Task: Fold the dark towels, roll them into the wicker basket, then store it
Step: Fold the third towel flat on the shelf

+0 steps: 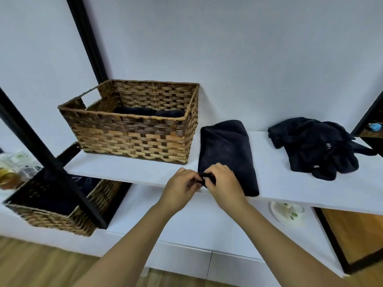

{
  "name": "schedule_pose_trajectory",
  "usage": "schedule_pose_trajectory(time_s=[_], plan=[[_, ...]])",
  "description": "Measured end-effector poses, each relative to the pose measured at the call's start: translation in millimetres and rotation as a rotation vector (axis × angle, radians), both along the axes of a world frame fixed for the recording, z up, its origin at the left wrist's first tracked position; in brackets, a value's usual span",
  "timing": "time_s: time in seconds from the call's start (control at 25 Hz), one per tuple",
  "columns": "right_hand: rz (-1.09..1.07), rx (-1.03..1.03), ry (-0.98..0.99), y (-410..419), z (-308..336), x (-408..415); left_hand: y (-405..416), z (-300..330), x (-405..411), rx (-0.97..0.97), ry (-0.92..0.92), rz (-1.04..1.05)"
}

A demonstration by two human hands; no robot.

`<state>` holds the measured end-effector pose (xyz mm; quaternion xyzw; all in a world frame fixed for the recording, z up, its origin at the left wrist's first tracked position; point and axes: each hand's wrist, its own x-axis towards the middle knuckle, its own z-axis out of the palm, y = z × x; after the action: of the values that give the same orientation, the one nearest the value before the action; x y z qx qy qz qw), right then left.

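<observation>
A folded dark towel (227, 154) lies lengthwise on the white shelf (124, 172), just right of the wicker basket (132, 139). My left hand (180, 188) and my right hand (222, 184) meet at the towel's near left corner, and both pinch the cloth at the shelf's front edge. Inside the basket lies a rolled dark towel (149, 112). A crumpled pile of dark towels (315, 147) sits at the right end of the shelf.
A second wicker basket (51, 218) with dark cloth in it stands on the lower shelf at the left, behind a slanted black frame post (41, 150). A white plate (287, 213) lies under the shelf at the right. Jars (10, 172) stand at the far left.
</observation>
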<state>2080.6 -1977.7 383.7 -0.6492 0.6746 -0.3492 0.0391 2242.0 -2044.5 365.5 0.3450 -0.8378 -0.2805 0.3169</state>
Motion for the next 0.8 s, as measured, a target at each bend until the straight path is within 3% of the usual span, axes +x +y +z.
schedule_pose_trajectory(time_s=[0.12,0.48,0.6,0.8], plan=[[-0.013,-0.055,0.016,-1,-6,5,-5,0,1,0.135,0.054,0.081],[0.0,0.013,0.091,-4,-5,7,7,6,-2,0.272,0.157,0.093],[0.001,0.063,0.059,-7,0,3,8,2,-1,0.229,0.137,0.061],[0.034,0.095,0.201,-6,2,4,5,-7,-3,0.122,0.111,0.117]])
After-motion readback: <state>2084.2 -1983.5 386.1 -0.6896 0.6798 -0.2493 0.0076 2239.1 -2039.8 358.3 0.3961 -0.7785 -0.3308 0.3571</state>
